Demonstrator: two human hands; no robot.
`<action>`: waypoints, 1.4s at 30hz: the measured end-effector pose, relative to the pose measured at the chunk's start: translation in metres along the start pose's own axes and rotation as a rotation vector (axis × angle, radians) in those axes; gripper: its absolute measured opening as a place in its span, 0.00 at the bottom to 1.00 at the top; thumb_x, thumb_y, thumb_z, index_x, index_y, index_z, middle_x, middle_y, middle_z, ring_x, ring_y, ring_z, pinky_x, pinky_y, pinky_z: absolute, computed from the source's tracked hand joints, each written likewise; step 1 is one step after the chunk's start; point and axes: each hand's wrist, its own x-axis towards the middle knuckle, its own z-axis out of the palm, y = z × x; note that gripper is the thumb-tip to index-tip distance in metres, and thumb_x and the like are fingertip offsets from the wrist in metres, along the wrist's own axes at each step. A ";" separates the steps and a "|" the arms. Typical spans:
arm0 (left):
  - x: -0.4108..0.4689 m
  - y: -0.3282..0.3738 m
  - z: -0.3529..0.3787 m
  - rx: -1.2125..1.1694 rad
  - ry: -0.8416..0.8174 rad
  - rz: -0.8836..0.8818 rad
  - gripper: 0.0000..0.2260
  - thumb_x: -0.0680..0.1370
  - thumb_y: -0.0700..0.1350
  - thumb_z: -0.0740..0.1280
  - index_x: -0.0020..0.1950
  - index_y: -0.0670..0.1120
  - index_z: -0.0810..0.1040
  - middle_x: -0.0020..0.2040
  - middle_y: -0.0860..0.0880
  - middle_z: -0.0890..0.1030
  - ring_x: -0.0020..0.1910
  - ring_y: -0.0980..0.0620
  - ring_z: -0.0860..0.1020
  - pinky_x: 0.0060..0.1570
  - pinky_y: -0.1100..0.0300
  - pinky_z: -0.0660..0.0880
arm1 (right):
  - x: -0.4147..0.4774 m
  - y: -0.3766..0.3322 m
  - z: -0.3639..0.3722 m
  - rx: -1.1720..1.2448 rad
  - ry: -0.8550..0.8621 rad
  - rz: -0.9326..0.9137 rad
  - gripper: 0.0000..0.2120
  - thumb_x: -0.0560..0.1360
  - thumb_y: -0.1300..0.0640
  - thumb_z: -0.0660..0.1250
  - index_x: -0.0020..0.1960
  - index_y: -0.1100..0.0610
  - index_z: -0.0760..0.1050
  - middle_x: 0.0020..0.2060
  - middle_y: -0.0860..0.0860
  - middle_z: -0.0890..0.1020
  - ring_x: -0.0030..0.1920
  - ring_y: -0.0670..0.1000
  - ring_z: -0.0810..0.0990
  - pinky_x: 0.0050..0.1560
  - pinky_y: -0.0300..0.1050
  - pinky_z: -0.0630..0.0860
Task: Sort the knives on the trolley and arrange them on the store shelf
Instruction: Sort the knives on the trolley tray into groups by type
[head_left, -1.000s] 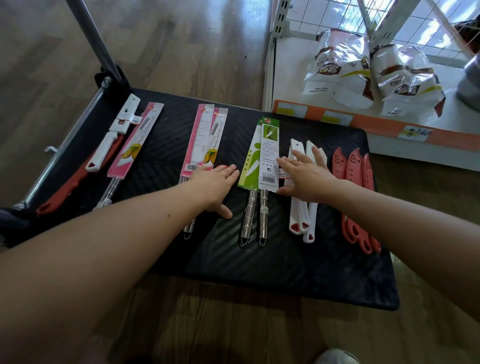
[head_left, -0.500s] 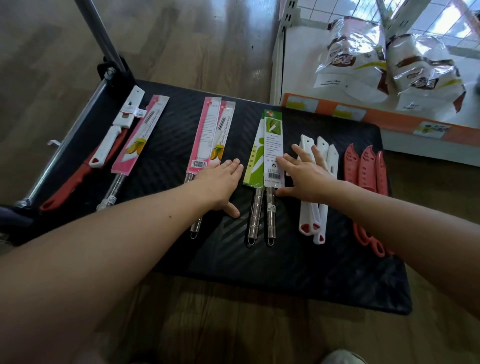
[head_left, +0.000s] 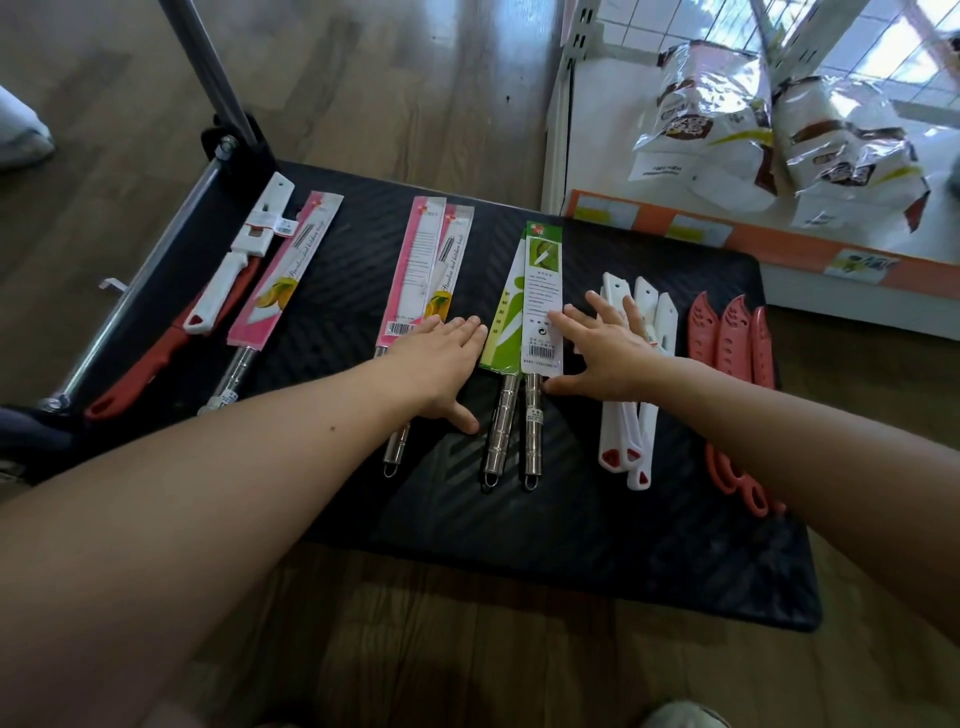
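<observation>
Knives lie in groups on the black trolley deck (head_left: 597, 545). From left: a red knife (head_left: 135, 371) under a white knife (head_left: 234, 267), a single pink-packed knife (head_left: 283, 283), two pink-packed knives (head_left: 426, 265), two green-packed steel-handled knives (head_left: 537, 291), three white-sheathed knives (head_left: 652, 322), several red-sheathed knives (head_left: 730, 338). My left hand (head_left: 441, 364) lies flat on the lower end of the pink pair, fingers straight. My right hand (head_left: 605, 353) rests flat across the white knives, its fingertips and thumb touching the right green-packed knife.
The trolley's steel handle bar (head_left: 208, 62) rises at the back left. A white store shelf (head_left: 587, 150) with an orange price strip (head_left: 769, 244) stands at the right, holding bagged goods (head_left: 711, 114). Wooden floor surrounds the trolley.
The view has shifted slightly. Both hands stay flat in nearly the same places; my right thumb now reaches the steel handle of the green-packed knife.
</observation>
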 end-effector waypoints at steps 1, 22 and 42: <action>-0.004 -0.004 -0.001 0.012 0.016 0.005 0.49 0.71 0.63 0.66 0.76 0.42 0.39 0.77 0.46 0.41 0.76 0.50 0.43 0.73 0.56 0.41 | -0.001 0.002 -0.003 0.045 -0.016 -0.004 0.40 0.73 0.40 0.64 0.77 0.48 0.45 0.77 0.48 0.48 0.75 0.53 0.35 0.71 0.55 0.29; -0.122 -0.147 0.026 -0.091 0.230 -0.489 0.38 0.76 0.63 0.57 0.77 0.45 0.46 0.78 0.49 0.51 0.76 0.47 0.51 0.71 0.49 0.56 | 0.053 -0.195 -0.002 0.093 0.374 -0.371 0.31 0.77 0.44 0.59 0.76 0.50 0.53 0.75 0.47 0.59 0.74 0.52 0.55 0.70 0.50 0.52; -0.147 -0.163 0.053 -0.288 0.168 -0.559 0.31 0.74 0.57 0.65 0.71 0.44 0.59 0.70 0.45 0.66 0.68 0.43 0.64 0.60 0.48 0.68 | 0.064 -0.282 0.017 0.144 0.213 -0.082 0.25 0.73 0.37 0.63 0.28 0.55 0.64 0.27 0.48 0.69 0.34 0.49 0.73 0.32 0.43 0.66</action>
